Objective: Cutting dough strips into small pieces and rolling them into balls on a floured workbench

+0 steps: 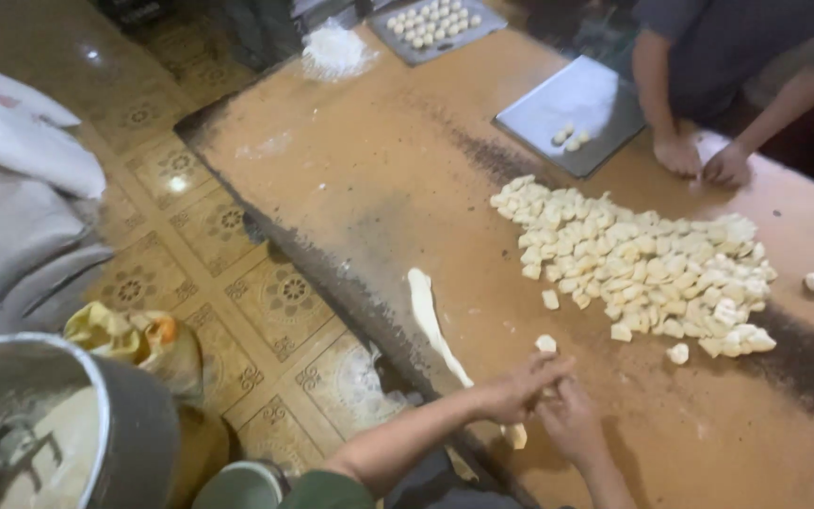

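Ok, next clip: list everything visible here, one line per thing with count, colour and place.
dough pieces: a large heap, pale yellow, middle-right of the table
dough strip: one, pale, along the table's near edge
work table: one, brown, floured and smudged
near tray: one, grey metal, far side, holding a few dough balls
far tray: one, grey, top of view, filled with rows of dough balls
flour pile: one, white, beside the far tray
mixing bowl: one, metal, lower left on the floor
sacks: several, white and grey, left
co-worker's hands: two, pressing on the table's far side
left hand: on a dough piece, together with the right
right hand: against the left, working that piece
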